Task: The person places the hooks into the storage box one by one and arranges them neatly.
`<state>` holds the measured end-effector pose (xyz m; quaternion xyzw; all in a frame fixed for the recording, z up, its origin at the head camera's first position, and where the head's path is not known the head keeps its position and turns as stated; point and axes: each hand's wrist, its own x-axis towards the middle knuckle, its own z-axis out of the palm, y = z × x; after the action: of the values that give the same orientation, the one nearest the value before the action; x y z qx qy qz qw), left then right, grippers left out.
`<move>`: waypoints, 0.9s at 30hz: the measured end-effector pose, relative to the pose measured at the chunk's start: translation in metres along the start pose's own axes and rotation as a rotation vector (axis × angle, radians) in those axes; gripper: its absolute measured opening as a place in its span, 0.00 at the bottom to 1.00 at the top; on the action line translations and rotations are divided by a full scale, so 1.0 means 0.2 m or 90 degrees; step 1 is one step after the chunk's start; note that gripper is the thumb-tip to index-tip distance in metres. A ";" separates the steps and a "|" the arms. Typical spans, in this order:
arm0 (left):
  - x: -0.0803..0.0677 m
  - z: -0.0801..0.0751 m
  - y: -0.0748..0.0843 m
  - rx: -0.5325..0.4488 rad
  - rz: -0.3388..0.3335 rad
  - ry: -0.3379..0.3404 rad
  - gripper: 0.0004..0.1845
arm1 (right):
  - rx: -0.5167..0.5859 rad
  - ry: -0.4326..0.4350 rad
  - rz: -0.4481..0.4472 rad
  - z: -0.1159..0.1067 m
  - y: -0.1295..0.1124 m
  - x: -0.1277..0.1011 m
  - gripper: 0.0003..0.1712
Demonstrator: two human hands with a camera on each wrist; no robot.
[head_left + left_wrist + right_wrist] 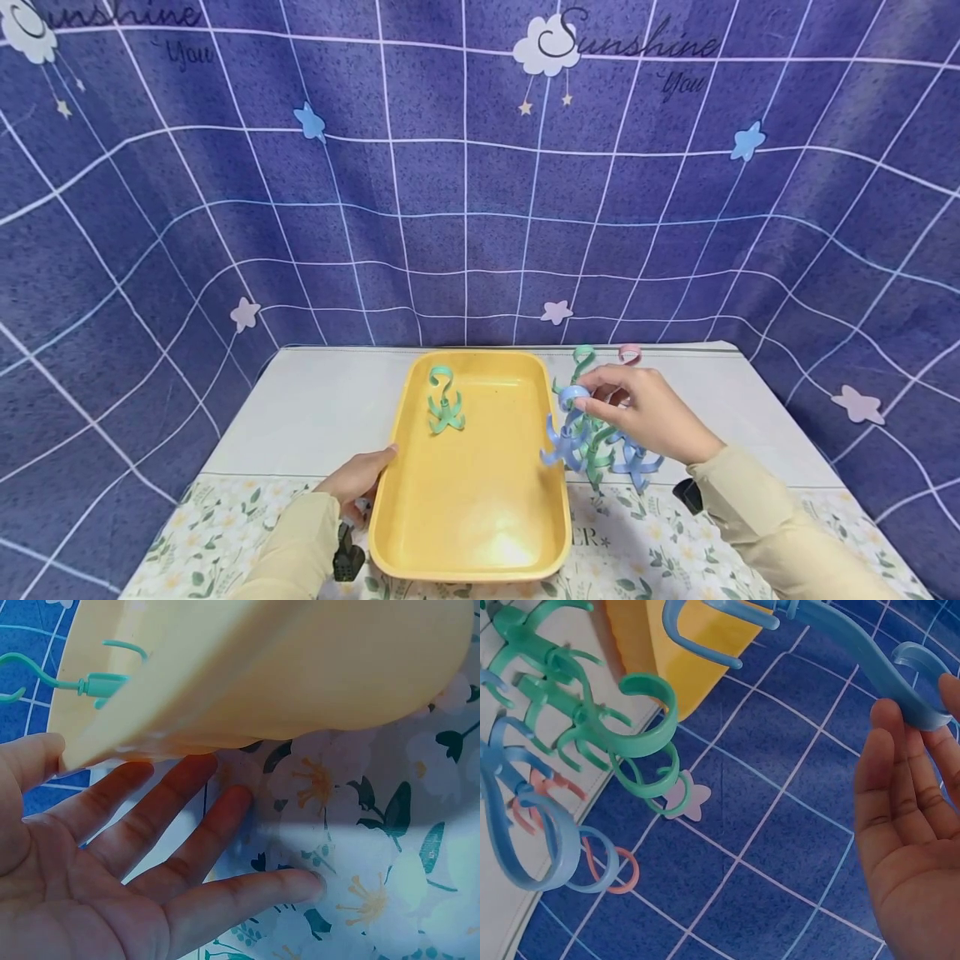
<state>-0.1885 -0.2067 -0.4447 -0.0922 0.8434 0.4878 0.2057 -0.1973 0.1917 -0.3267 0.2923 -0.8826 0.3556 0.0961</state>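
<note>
My right hand (639,408) pinches a blue plastic claw hook (847,634) by its curled top end. Its spread prongs (564,446) hang downward, overlapping the right rim of the yellow tray in the head view. My left hand (356,477) holds the left rim of the yellow tray (472,575), thumb at the edge and fingers spread against the outer wall. Inside the tray, near its far left corner, lies a green claw hook (446,414). More claw hooks are grouped right of the tray: green ones (641,735), blue ones (551,847) and a pink one (622,871).
The table has a white far part (315,400) and a floral near part (637,558). A blue gridded curtain (465,183) with stars and clouds hangs behind it and along both sides. The loose hooks partly overlap one another beneath my right hand.
</note>
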 end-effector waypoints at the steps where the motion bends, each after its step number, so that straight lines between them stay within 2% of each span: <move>1: 0.00 0.00 0.00 0.001 0.000 0.000 0.31 | 0.001 -0.001 0.000 0.00 0.00 0.01 0.07; 14: 0.00 0.00 0.01 0.002 -0.006 -0.002 0.31 | 0.016 -0.023 -0.003 0.04 0.00 0.07 0.07; 19: -0.01 0.00 0.01 0.003 -0.008 0.000 0.31 | 0.007 -0.032 0.007 0.05 0.00 0.11 0.08; 27: -0.01 0.00 0.01 0.001 -0.005 -0.006 0.31 | 0.031 -0.032 0.030 0.09 0.02 0.15 0.09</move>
<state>-0.1886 -0.2058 -0.4418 -0.0930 0.8424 0.4865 0.2121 -0.2237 0.1689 -0.3312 0.2827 -0.8824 0.3715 0.0583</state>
